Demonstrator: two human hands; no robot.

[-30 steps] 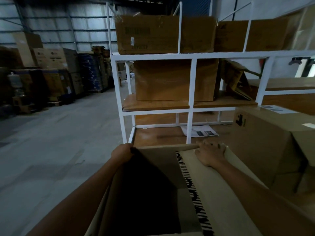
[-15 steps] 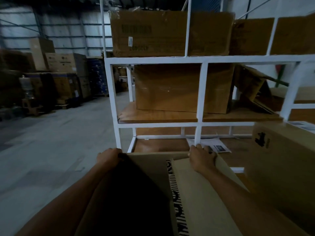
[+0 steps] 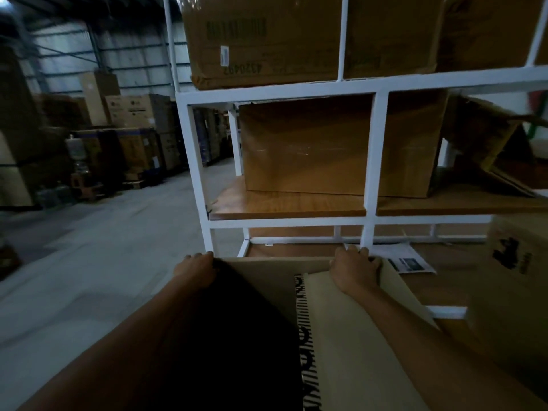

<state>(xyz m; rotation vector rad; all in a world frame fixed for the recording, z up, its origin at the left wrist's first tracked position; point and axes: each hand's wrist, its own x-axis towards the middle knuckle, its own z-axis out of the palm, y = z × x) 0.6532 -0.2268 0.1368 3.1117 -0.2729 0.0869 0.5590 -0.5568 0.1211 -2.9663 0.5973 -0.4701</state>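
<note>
I carry a large cardboard box (image 3: 350,336) with a black-and-white patterned strip down its top, held out in front of me. My left hand (image 3: 194,269) grips its far left corner, fingers curled over the edge. My right hand (image 3: 354,269) grips the far edge further right. The box's far edge is close to the lower front bar of a white metal rack (image 3: 281,93) with wooden shelves. A closed brown box (image 3: 305,146) sits on the middle shelf and another brown box (image 3: 261,40) stands on the upper shelf.
A printed paper sheet (image 3: 407,261) lies on the bottom shelf. Another carton (image 3: 516,274) stands close on the right. A collapsed box (image 3: 492,149) leans on the middle shelf's right side. Concrete floor (image 3: 98,262) stretches left toward stacked cartons (image 3: 130,134).
The rack has come closer and larger in view as I moved toward it with the box. Both hands keep the same grip on the box's far edge.
</note>
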